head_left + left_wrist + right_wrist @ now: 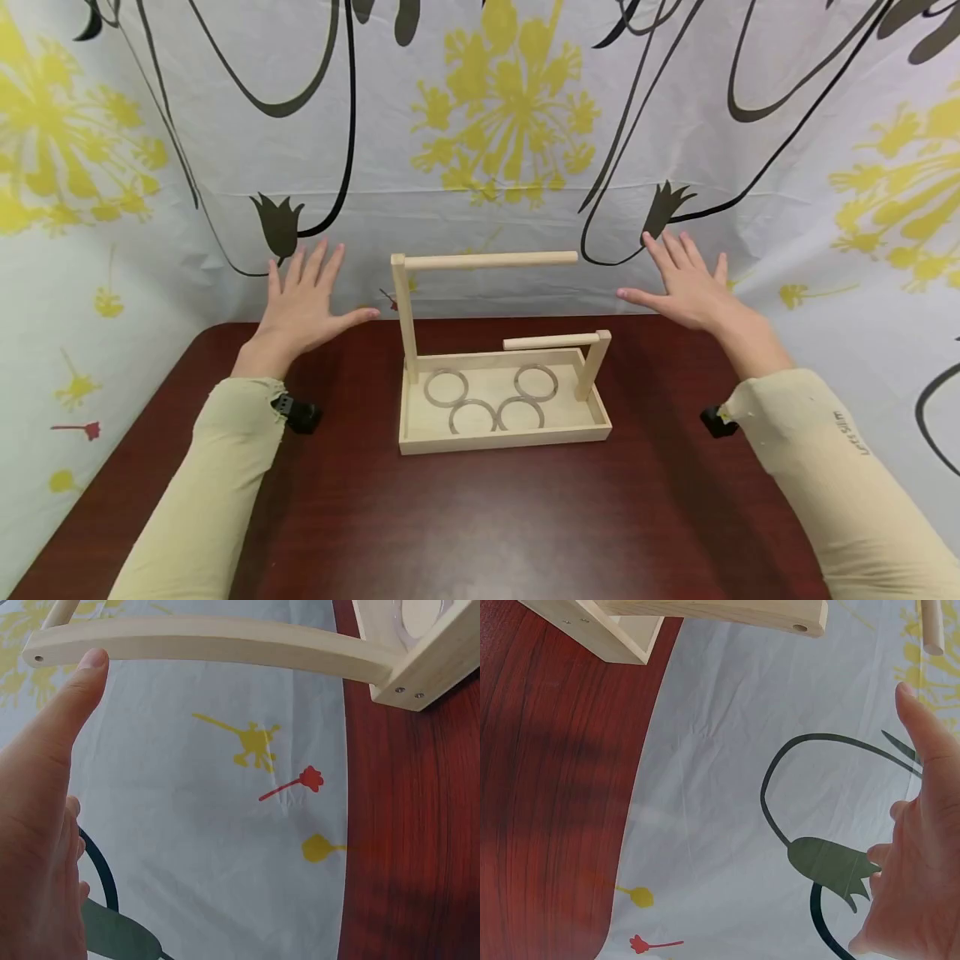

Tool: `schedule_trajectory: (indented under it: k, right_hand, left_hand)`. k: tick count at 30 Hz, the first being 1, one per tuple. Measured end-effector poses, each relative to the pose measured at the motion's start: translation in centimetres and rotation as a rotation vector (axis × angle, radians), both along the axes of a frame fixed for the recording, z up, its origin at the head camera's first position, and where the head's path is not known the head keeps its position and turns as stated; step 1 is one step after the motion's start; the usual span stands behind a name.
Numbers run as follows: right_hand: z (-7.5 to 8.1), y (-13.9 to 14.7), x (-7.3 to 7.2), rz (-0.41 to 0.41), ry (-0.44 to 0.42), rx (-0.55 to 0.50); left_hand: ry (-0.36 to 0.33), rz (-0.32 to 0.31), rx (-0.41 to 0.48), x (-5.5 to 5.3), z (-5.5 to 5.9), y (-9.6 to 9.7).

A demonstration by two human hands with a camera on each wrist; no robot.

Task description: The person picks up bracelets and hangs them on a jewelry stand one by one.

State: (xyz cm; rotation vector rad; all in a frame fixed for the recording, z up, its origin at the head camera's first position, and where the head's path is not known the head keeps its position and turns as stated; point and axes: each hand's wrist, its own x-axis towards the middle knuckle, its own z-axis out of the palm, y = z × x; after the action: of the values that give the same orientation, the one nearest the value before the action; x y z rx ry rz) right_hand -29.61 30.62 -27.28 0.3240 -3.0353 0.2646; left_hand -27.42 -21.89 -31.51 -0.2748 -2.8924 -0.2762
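A pale wooden tray point(502, 443) sits on the table with several thin, see-through rings point(556, 383) lying flat inside. From its left end rises a tall post point(406, 317) carrying a long upper dowel point(491, 261); a short post point(594, 367) at the right end carries a lower dowel point(551, 342). My left hand point(300, 312) is held up left of the tray, fingers spread and holding nothing. In the left wrist view its thumb point(82, 686) overlaps the tall post. To the right of the tray, my right hand point(690, 292) is also raised, empty and spread.
The dark red-brown wooden table point(480, 517) ends at the back against a white hanging cloth point(480, 217) printed with yellow flowers and dark stems. The cloth also runs along both sides. Small black devices point(300, 414) are strapped at both wrists.
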Motion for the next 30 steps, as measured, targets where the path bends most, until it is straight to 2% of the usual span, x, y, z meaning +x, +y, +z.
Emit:
schedule_trajectory:
  k: [11, 20, 25, 30]
  right_hand:
    - [0.0, 0.0, 0.0, 0.016, 0.001, -0.002]
    - [0.0, 0.0, 0.1, 0.028, 0.006, 0.004]
    - [0.3, -0.4, 0.3, 0.030, 0.017, -0.005]
    - [0.5, -0.6, 0.4, 0.029, 0.005, -0.014]
  left_hand:
    - [0.016, -0.037, 0.013, -0.3, 0.3, 1.2]
    - [0.053, -0.125, 0.058, -0.5, 0.7, 2.6]
    - [0.056, -0.149, 0.160, -0.6, 1.2, 3.3]
    - [0.031, -0.159, 0.329, -0.4, 1.5, 3.9]
